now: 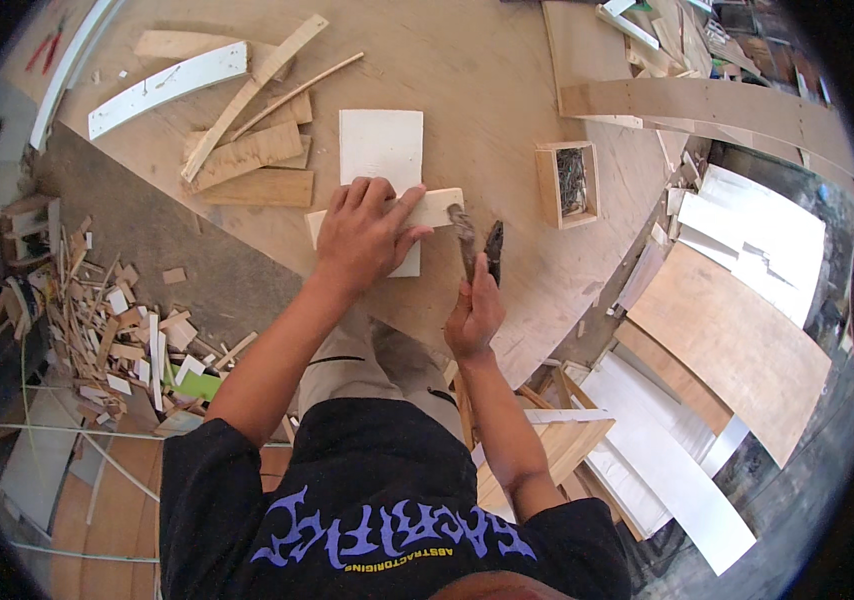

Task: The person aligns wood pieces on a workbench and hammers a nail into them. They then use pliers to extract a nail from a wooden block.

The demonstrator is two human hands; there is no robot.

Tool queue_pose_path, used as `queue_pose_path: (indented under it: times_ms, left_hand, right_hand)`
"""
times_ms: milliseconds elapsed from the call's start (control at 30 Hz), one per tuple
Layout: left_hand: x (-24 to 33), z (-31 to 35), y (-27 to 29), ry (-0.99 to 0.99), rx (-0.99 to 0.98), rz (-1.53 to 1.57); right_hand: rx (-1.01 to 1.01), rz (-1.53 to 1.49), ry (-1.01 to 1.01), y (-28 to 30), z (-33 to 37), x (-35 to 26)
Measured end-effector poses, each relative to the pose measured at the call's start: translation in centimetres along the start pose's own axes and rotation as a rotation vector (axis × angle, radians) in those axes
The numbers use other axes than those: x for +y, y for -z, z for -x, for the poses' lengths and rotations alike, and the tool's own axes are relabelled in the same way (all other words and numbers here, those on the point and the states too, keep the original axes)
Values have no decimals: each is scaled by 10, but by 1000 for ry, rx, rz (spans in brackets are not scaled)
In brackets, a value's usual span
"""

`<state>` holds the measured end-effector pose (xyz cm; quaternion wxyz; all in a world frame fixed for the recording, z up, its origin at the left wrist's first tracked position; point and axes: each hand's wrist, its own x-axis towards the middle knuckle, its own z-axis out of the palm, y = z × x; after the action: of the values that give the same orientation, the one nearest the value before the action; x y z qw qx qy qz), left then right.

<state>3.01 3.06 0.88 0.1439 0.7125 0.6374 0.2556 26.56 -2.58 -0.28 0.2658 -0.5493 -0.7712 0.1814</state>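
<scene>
My left hand (362, 225) grips a short pale wood strip (437, 207), its fingers over the top and the thumb along the near edge. The strip lies crosswise over a white rectangular board (382, 140) on the workbench. In my right hand (475, 312) is a hammer (463, 232), held by its handle. Its worn head is at the strip's right end; whether they touch I cannot tell. Just right of the hammer lies a dark tool (494, 248) that looks like pliers, its lower end close to my right fingers.
Several wood offcuts (252, 160) and a curved white piece (169, 90) lie at the bench's (467, 100) far left. A small wooden box (549, 185) of nails stands to the right. Scrap wood (122, 335) is heaped on the left floor; panels (737, 330) lean at right.
</scene>
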Motion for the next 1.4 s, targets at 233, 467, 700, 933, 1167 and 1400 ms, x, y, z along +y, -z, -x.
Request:
queue_pose_path:
  times_ms: [233, 467, 700, 933, 1167, 1400]
  left_hand:
    - [1, 1, 2, 26, -29, -2]
    - [0, 0, -1, 9, 59, -45]
    - [6, -8, -4, 145, 139, -89]
    - [5, -12, -11, 174, 190, -105]
    - [6, -11, -12, 184, 185, -87]
    - [6, -9, -12, 194, 177, -118]
  right_hand:
    - [166, 21, 38, -6, -8, -16]
    - [190, -33, 60, -8, 14, -9]
    - [133, -131, -140, -25, -5, -27]
    - [173, -98, -50, -37, -31, -39]
    - [202, -9, 80, -44, -17, -22]
    - [186, -168, 14, -52, -11, -14]
